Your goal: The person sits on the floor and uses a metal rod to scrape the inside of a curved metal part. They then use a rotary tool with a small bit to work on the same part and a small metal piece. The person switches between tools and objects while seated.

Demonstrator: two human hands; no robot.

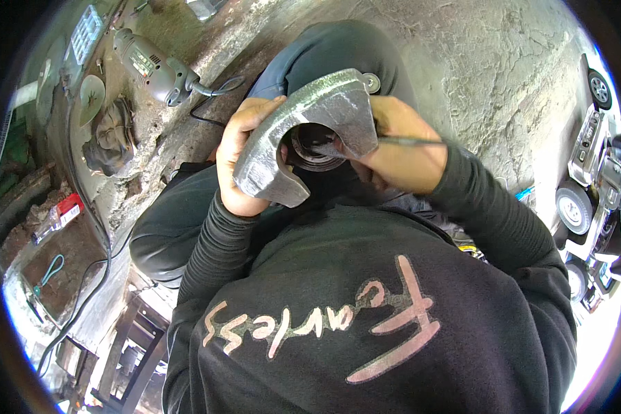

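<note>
A grey metal brake caliper [272,141] is held up in front of my body, over my bent legs. Ridged rings line its round bore [310,162], which shows through the curved cutout. My left hand [238,179] is wrapped around the caliper's left side, thumb along its upper edge. On the other side, my right hand [403,152] is closed on a thin rod-like tool [414,141], whose inner end reaches toward the bore. Motion blurs this hand slightly, and the caliper hides some of its fingers.
A grey corded power tool [152,65] lies on the ledge at upper left. Near it are a pale green dish [92,99] and a crumpled brown rag [114,138]. A black cable [107,241] runs down the left. Parked vehicles [586,172] stand at far right.
</note>
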